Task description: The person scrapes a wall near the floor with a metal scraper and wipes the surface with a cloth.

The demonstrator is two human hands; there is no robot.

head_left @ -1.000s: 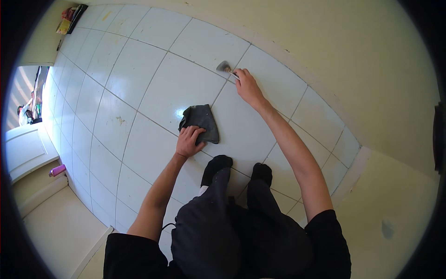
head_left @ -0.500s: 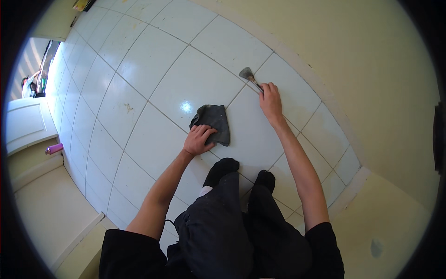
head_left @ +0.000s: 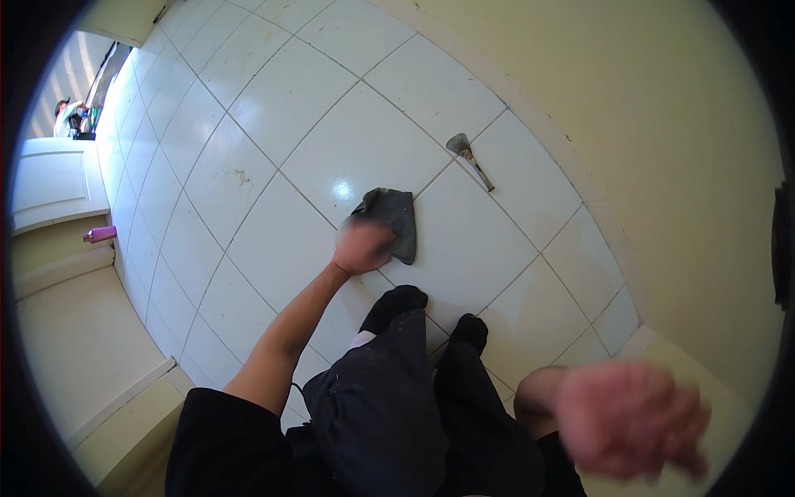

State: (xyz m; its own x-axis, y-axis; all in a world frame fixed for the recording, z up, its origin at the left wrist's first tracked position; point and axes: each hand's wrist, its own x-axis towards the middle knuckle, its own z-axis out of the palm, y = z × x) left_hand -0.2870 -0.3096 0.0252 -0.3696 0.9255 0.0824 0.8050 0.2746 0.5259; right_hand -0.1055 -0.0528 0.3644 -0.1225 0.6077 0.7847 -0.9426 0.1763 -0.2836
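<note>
Looking down from the head camera onto a white tiled floor [head_left: 273, 108] running beside a pale yellow wall [head_left: 662, 124]. Crouching over dark trousers [head_left: 389, 414] and black socks [head_left: 402, 300]. Reaching forward with the left hand [head_left: 362, 247], blurred, resting on the near edge of a dark grey cloth [head_left: 391, 217] lying crumpled on a tile just ahead of the feet; fingers appearing curled down onto the fabric, though too smeared to tell whether pinching it or only pressing. Hanging low at the right edge, close to the lens, the right hand [head_left: 633, 418], heavily blurred, loosely open and holding nothing, well apart from everything on the floor. Lying beyond the cloth, toward the wall and across a grout line, a small scraper [head_left: 469, 159] with a grey blade and a thin handle, touched by neither hand. Resting far to the left on a pale ledge, a small pink bottle [head_left: 100, 234]. Judging the cloth as soft, light and limp, likely bunching and sliding easily over glossy tile; best gathered by a fold at the near edge. Judging the scraper as stiff and light, best taken by the handle, away from the blade.
</note>
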